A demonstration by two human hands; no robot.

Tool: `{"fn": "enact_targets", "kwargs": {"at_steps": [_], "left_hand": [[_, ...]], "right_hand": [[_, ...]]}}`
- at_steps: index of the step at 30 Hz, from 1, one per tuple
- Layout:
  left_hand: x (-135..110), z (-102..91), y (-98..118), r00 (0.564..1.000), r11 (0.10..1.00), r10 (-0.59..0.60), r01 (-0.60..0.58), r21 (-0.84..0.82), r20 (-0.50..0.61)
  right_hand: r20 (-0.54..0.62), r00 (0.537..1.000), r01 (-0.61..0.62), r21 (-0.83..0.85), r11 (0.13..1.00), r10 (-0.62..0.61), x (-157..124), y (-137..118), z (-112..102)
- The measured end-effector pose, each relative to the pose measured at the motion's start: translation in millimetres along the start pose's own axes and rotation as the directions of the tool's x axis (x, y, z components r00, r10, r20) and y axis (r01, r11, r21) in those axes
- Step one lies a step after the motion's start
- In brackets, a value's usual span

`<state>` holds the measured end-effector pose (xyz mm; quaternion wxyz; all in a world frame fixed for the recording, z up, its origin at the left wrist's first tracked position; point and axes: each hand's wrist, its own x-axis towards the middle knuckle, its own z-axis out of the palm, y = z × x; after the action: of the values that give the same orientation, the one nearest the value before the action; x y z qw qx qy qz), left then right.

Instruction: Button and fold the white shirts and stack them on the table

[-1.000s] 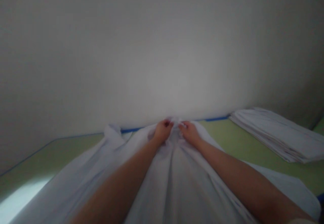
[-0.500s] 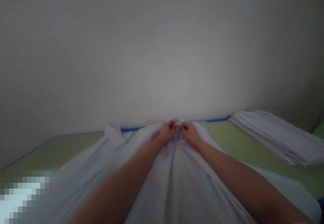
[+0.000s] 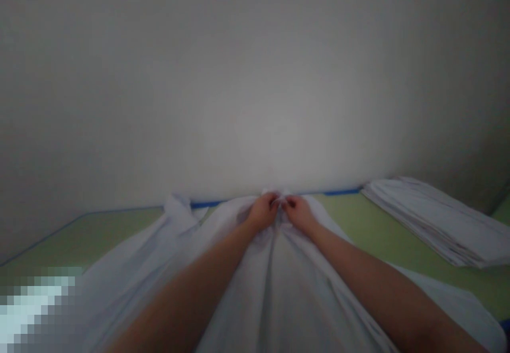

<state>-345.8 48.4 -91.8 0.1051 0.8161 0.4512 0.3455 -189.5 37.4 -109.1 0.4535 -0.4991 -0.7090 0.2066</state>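
A white garment that looks like a shirt lies spread over a green surface, its neck end towards the wall. At that end my left hand is closed, fingertips pinching the cloth. My right hand pinches the cloth just beside it, the two sets of fingertips almost meeting. Folds run down from the pinched spot towards me. Any button or fastening between the fingers is too small and blurred to make out. Part of the cloth at the left stands up in a crumpled fold.
A stack of folded white cloth lies at the right, near the wall. The green work surface has a blue edge along the pale wall behind it. A pixelated bright patch covers the lower left corner.
Both hands stay at the shirt's neck end, with only a slight shift of the fingers. The stack at the right sits slightly lower in view.
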Motion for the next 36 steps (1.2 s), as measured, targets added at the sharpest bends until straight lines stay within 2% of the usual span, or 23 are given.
{"fn": "enact_targets", "kwargs": {"at_steps": [3, 10, 16, 20, 25, 30, 36], "left_hand": [[-1.1, -2.2, 4.0, 1.000, 0.998, 0.002, -0.003, 0.056, 0.008], [-3.4, -6.4, 11.6, 0.995, 0.994, 0.001, -0.012, 0.112, 0.100], [-2.6, -6.6, 10.7, 0.998, 0.983, 0.001, -0.014, 0.183, 0.067], [-3.6, -8.6, 11.1, 0.997, 0.966, 0.051, -0.065, 0.250, 0.064], [-4.0, -13.4, 14.3, 0.987, 0.942, 0.108, -0.139, 0.304, 0.117], [-3.4, -15.3, 14.7, 0.980, 0.940, 0.132, -0.172, 0.293, 0.150], [-3.4, -13.1, 10.5, 0.980, 0.962, 0.158, -0.180, 0.203, 0.121]], "right_hand": [[-0.003, 1.000, -0.006, -0.011, 1.000, 0.006, -0.3, -1.5, -0.8], [-0.019, 1.000, -0.019, -0.036, 0.999, 0.019, 0.9, 0.4, -0.2], [-0.006, 1.000, -0.019, -0.053, 0.998, 0.019, -0.7, -1.9, -2.5], [0.001, 1.000, -0.003, -0.079, 0.997, 0.003, -2.5, -4.2, -2.8], [-0.020, 1.000, 0.011, -0.089, 0.996, -0.013, -3.1, -2.5, -0.4], [0.003, 1.000, -0.022, -0.060, 0.998, 0.022, -1.7, -0.3, -1.1], [0.022, 1.000, -0.002, -0.031, 1.000, 0.003, -1.3, 0.1, -3.2]]}}
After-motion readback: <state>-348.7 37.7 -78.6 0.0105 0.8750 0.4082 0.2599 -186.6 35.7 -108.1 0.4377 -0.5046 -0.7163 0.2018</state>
